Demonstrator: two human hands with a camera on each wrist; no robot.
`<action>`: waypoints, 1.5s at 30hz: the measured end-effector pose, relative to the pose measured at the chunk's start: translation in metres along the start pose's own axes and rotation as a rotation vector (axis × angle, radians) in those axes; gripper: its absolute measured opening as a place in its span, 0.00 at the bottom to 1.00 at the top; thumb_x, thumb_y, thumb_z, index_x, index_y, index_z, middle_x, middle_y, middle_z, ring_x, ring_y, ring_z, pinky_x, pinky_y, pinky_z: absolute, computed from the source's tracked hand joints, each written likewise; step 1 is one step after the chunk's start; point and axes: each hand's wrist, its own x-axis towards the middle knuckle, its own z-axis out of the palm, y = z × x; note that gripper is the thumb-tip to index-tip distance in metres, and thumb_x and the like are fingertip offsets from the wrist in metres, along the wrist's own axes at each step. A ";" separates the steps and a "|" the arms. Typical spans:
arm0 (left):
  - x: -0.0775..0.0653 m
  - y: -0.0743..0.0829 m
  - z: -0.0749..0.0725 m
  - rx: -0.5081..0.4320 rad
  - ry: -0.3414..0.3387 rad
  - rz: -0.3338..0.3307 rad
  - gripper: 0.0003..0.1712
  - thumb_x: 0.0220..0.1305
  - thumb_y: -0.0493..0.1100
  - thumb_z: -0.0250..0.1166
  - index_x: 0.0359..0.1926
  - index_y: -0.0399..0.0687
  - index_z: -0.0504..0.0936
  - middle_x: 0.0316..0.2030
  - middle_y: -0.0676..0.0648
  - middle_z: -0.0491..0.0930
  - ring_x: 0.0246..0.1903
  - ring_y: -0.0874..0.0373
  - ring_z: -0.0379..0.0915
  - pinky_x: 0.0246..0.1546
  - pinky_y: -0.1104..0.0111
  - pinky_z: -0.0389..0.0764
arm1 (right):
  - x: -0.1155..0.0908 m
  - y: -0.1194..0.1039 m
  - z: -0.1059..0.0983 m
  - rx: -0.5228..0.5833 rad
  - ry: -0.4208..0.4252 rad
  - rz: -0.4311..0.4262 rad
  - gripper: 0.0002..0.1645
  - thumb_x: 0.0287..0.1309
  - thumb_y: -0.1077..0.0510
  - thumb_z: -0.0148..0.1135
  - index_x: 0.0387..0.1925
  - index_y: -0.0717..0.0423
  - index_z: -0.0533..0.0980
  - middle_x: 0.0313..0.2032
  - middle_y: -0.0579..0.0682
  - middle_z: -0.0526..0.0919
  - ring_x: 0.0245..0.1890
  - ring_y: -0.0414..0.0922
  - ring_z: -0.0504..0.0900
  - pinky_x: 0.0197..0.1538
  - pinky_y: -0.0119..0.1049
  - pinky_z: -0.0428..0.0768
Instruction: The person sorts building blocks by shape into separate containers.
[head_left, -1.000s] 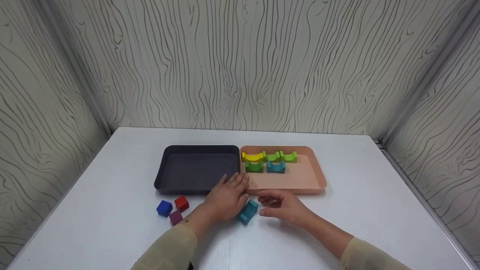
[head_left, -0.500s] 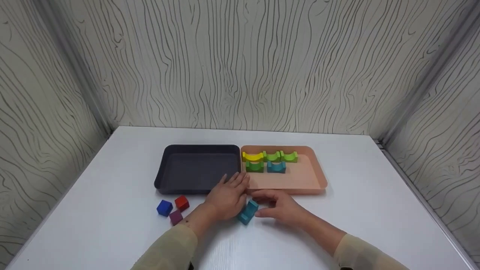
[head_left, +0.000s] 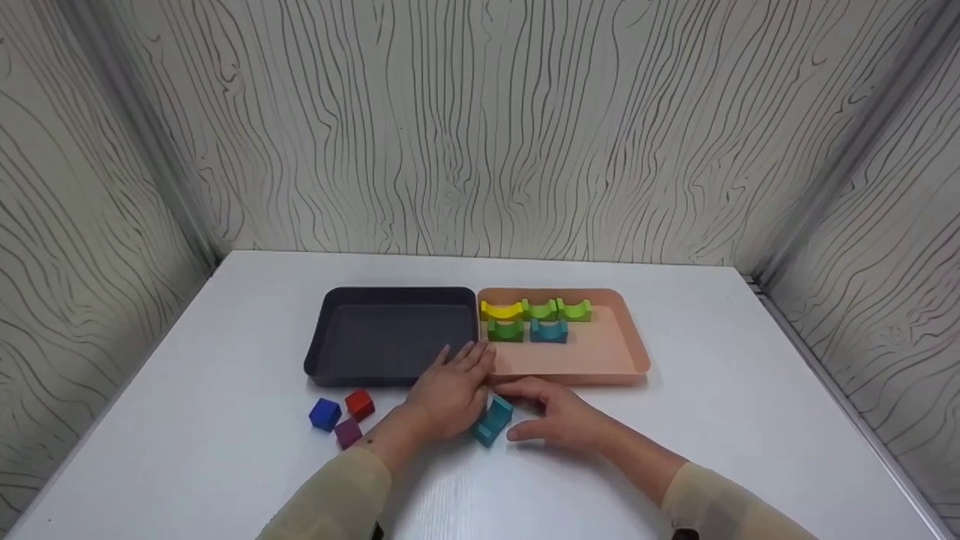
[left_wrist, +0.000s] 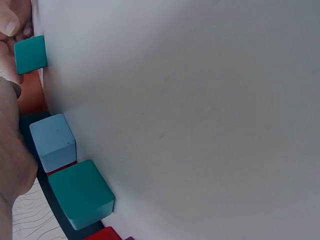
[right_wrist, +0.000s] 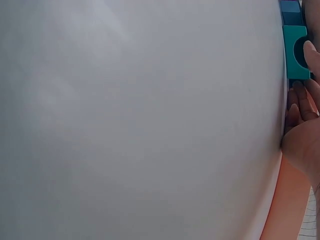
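Note:
A teal block with a curved notch lies at a slant on the white table between my two hands. My left hand is laid flat, fingers straight, over the front rims where the trays meet. To the block's right, my right hand is spread, index finger behind the block and thumb in front of it; a small gap shows at the thumb. The notch shows in the right wrist view on the teal block. A light blue block and a teal block in the left wrist view are hidden in the head view.
A dark tray and a peach tray stand side by side. Several notched blocks sit in the peach one, including a yellow block. Left of my forearm lie a blue cube, a red cube and a purple cube.
My right hand has moved left toward the teal notched block, with index finger and thumb now nearer to it. The left hand has stayed in place. The head view has shifted slightly.

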 end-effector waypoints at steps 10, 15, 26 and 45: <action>-0.003 -0.001 0.002 -0.004 0.027 0.013 0.35 0.86 0.54 0.43 0.85 0.49 0.55 0.83 0.48 0.54 0.81 0.50 0.51 0.80 0.45 0.49 | -0.002 -0.001 0.005 -0.097 0.008 -0.011 0.36 0.65 0.52 0.76 0.73 0.35 0.75 0.73 0.38 0.73 0.76 0.44 0.67 0.76 0.35 0.64; -0.003 -0.001 0.002 0.010 0.037 0.019 0.34 0.86 0.52 0.44 0.85 0.48 0.56 0.83 0.48 0.55 0.81 0.50 0.51 0.80 0.45 0.51 | -0.003 -0.002 0.004 -0.081 0.023 0.002 0.33 0.65 0.53 0.76 0.70 0.37 0.78 0.70 0.37 0.76 0.74 0.44 0.69 0.76 0.42 0.67; -0.001 0.000 0.002 0.012 0.015 0.003 0.36 0.85 0.54 0.44 0.85 0.50 0.54 0.84 0.49 0.52 0.82 0.51 0.48 0.81 0.46 0.48 | -0.003 0.000 0.004 -0.030 0.034 -0.004 0.25 0.66 0.55 0.76 0.62 0.45 0.81 0.61 0.42 0.81 0.65 0.48 0.76 0.73 0.47 0.71; -0.001 0.001 -0.001 -0.005 0.008 -0.007 0.35 0.85 0.54 0.43 0.85 0.50 0.54 0.83 0.50 0.53 0.82 0.52 0.46 0.81 0.46 0.47 | -0.007 0.001 0.003 -0.040 0.065 0.015 0.20 0.64 0.53 0.77 0.56 0.43 0.84 0.56 0.43 0.83 0.59 0.49 0.78 0.67 0.40 0.75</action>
